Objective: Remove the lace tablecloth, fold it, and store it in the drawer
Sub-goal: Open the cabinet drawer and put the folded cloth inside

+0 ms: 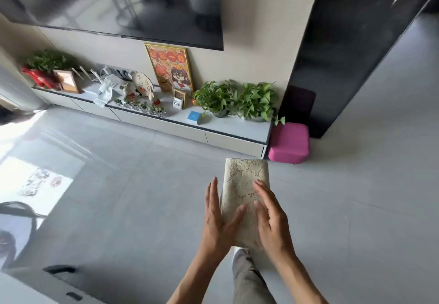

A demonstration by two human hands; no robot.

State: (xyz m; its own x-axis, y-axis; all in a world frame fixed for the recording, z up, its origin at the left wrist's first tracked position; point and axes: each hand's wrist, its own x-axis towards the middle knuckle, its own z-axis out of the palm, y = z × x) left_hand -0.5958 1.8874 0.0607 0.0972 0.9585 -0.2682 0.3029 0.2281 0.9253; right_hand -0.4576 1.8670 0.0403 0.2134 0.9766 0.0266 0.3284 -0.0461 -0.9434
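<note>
- Folded cloth (pixel 245 185): light, soft, likely to unfold; best held flat across its middle.
- Left hand (pixel 217 218) and right hand (pixel 270 218): straight fingers sandwich it.

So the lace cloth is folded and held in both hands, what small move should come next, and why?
Probably carry it forward to the low cabinet and free one hand for a drawer. The lace tablecloth is already a neat folded packet, held above the floor between the left hand and the right hand, and the drawer fronts look closed.
</note>
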